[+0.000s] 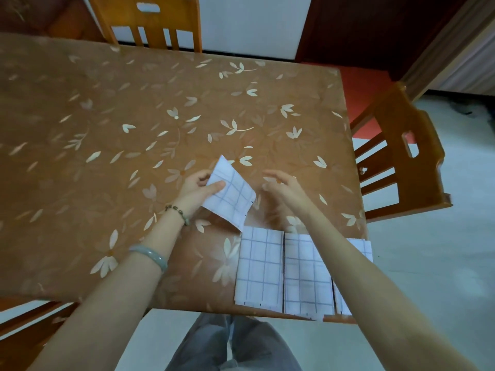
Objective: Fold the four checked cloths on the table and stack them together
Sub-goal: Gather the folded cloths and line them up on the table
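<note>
Dining rm w/ wooden chairs at the far and right sides. The surface (134, 129) wears a glossy brown cover printed w/ pale leaves and flowers.

Three cloths lie side by side at the near right edge: left folded cloth (259, 266), mid folded cloth (308, 274) and right folded cloth (363, 247), the last partly under the right forearm. All are thin white fabric w/ blue-grey check, flat oblongs w/ crisp edges.

The fourth cloth (233, 195) is just beyond them, pinched at its left edge by the left hand (199, 187), thumb on top. It looks folded to approx the same oblong, tilted, seemingly lifted off the surface. The right hand (281, 184) hovers just right of it, fingers loose and spread, holding nothing.

Judgement: folding looks done or nearly so, and stacking comes next. The next move prob needs the held cloth laid square on one of the row, then the rest gathered w/ edges aligned. Limp fabric may fall open if carried by one edge.
</note>
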{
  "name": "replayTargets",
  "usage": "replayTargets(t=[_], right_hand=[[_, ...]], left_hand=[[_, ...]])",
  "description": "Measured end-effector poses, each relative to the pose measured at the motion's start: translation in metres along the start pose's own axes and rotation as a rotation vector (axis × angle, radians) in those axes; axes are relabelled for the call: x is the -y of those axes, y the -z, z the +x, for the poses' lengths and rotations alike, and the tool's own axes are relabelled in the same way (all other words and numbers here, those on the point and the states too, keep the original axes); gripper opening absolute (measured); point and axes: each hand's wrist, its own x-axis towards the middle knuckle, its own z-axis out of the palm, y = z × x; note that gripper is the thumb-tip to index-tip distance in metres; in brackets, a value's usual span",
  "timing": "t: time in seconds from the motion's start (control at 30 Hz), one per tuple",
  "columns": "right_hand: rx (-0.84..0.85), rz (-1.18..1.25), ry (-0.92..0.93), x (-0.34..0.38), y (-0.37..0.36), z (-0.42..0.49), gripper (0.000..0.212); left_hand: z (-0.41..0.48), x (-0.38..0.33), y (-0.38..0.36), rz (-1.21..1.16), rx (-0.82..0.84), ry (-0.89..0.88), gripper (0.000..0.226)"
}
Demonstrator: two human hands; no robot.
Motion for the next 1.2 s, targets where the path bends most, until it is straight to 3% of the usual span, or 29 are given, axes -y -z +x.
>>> replayTargets(t=[0.1, 0.23, 0.33, 0.37, 0.43, 0.5, 0.63, 0.73, 0.8, 0.87, 1.07, 1.2], right_hand=[[0.164, 0.007, -0.028, 0.011, -0.002, 0.000, 0.029], [0.253, 0.031, -0.083, 0.012, -0.011, -0.003, 0.048], [0.405, 0.086, -0.173, 0.006, -0.021, -0.014, 0.040], [0.419, 0.116, -0.202, 0.003, -0.025, -0.020, 0.036], [0.370, 0.111, -0.195, -0.002, -0.034, -0.029, 0.030], [0.301, 0.087, -0.180, -0.010, -0.046, -0.038, 0.029], [0.189, 0.072, -0.217, -0.031, -0.068, -0.057, 0.046], [0.121, 0.007, -0.290, -0.046, -0.086, -0.074, 0.016], [0.061, -0.064, -0.334, -0.062, -0.101, -0.081, 0.042], [-0.031, -0.154, -0.341, -0.079, -0.117, -0.087, 0.052], [-0.142, -0.314, -0.420, -0.104, -0.147, -0.096, 0.052], [-0.155, -0.408, -0.503, -0.114, -0.156, -0.099, 0.039]], left_hand=[[-0.008, -0.016, 0.011, -0.139, 0.102, 0.042, 0.023], [-0.019, -0.019, 0.023, -0.284, 0.225, 0.141, 0.036], [-0.031, -0.013, 0.030, -0.296, 0.266, 0.217, 0.060], [-0.035, -0.010, 0.032, -0.290, 0.255, 0.231, 0.056], [-0.046, -0.002, 0.038, -0.302, 0.206, 0.266, 0.031], [-0.054, 0.010, 0.050, -0.321, 0.175, 0.341, 0.023], [-0.059, 0.040, 0.073, -0.226, 0.171, 0.483, 0.021], [-0.054, 0.054, 0.077, -0.149, 0.073, 0.483, 0.025], [-0.049, 0.057, 0.074, -0.107, 0.007, 0.463, 0.030], [-0.043, 0.060, 0.067, -0.036, -0.026, 0.442, 0.030], [-0.026, 0.080, 0.049, 0.176, -0.062, 0.418, 0.019], [-0.025, 0.087, 0.043, 0.255, -0.032, 0.393, 0.023]])
